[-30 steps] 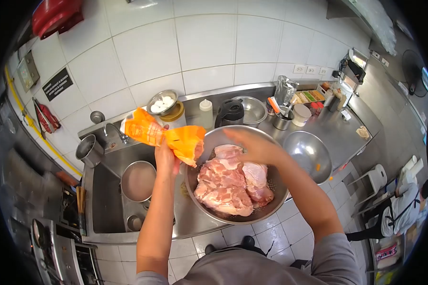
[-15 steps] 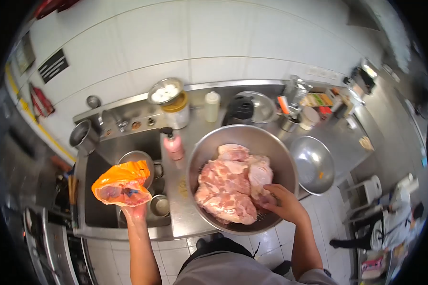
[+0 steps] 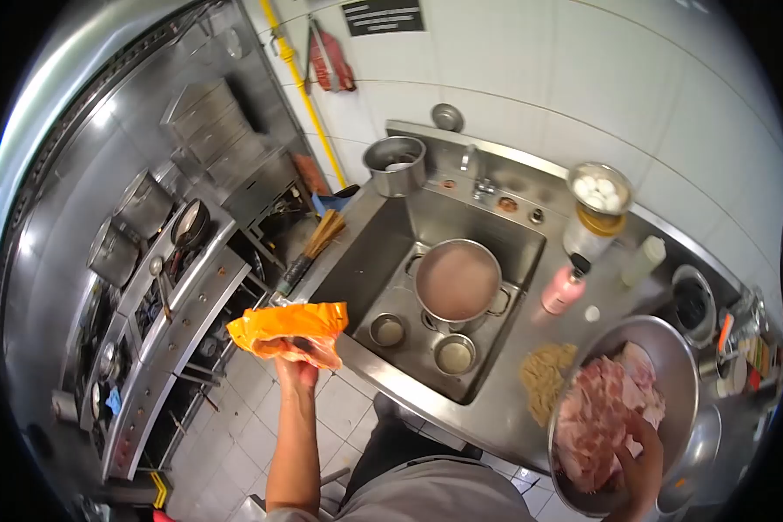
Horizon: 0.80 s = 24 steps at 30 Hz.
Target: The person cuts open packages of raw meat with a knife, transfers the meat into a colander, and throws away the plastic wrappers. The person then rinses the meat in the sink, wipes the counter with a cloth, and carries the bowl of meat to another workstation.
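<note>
An orange plastic bag (image 3: 291, 327), open at its lower edge, is held up by my left hand (image 3: 297, 372) beyond the front left edge of the sink. Pinkish wet lining shows inside the bag. At the right, a large steel bowl (image 3: 683, 383) holds raw, skin-on meat pieces (image 3: 593, 418). My right hand (image 3: 642, 457) reaches into that bowl, its fingers curled against the meat; the fingertips are partly hidden. A pot of cloudy pinkish liquid (image 3: 458, 280) stands in the sink.
Two small metal cups (image 3: 454, 354) sit in the sink (image 3: 374, 287). A pink pump bottle (image 3: 564, 290), a tan cloth-like heap (image 3: 544, 374) and a bowl of eggs (image 3: 600, 187) on a jar are on the counter. A stove (image 3: 178, 339) with pans stands left.
The view has swung left, bringing the stove into sight. My left hand has carried the orange bag left, away from the bowl. My right hand has gone down onto the meat.
</note>
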Available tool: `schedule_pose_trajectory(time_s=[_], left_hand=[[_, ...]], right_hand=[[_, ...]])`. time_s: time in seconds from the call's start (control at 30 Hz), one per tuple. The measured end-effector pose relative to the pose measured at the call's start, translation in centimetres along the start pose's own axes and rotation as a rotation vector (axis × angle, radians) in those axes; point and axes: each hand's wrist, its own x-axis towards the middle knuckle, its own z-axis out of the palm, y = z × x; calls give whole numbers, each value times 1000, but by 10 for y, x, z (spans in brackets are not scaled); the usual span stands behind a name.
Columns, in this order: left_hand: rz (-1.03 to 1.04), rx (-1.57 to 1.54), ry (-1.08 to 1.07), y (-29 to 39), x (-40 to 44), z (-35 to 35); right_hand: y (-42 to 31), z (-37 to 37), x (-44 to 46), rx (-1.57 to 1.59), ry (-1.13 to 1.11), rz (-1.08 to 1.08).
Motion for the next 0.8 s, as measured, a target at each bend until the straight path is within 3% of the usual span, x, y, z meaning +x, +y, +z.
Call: schedule_pose_trajectory(time_s=[0.1, 0.17, 0.23, 0.3, 0.33, 0.37, 0.43, 0.47, 0.53, 0.63, 0.7, 0.73, 0.8], left_hand=[[171, 129, 128, 52, 55, -31], [322, 263, 120, 84, 103, -57], [333, 290, 107, 106, 164, -76], [371, 334, 89, 123, 235, -93], [429, 334, 263, 120, 272, -108], [492, 448, 236, 117, 310, -127], [436, 583, 352, 103, 372, -163], [356, 579, 362, 91, 399, -187], [251, 568, 380, 63, 446, -238], [113, 440, 443, 17, 501, -275], [220, 339, 560, -14, 530, -286], [326, 391, 490, -28, 547, -299], [337, 522, 553, -52, 574, -309]], right_hand=[[-45, 14, 17, -3, 92, -78], [-111, 21, 30, -359, -87, -18], [-117, 65, 37, -344, 2, -82], [-110, 110, 57, -135, 91, 29], [-167, 132, 76, -211, 8, -17], [-176, 153, 88, -228, -10, -13], [-178, 197, 102, -129, -206, 228], [-188, 214, 111, -150, -219, 236], [-211, 242, 128, -267, -303, 54], [-241, 277, 149, -228, -279, 65], [-261, 292, 157, -229, -295, 186], [-269, 299, 162, -215, -310, 280], [-284, 308, 166, -358, -317, 251]])
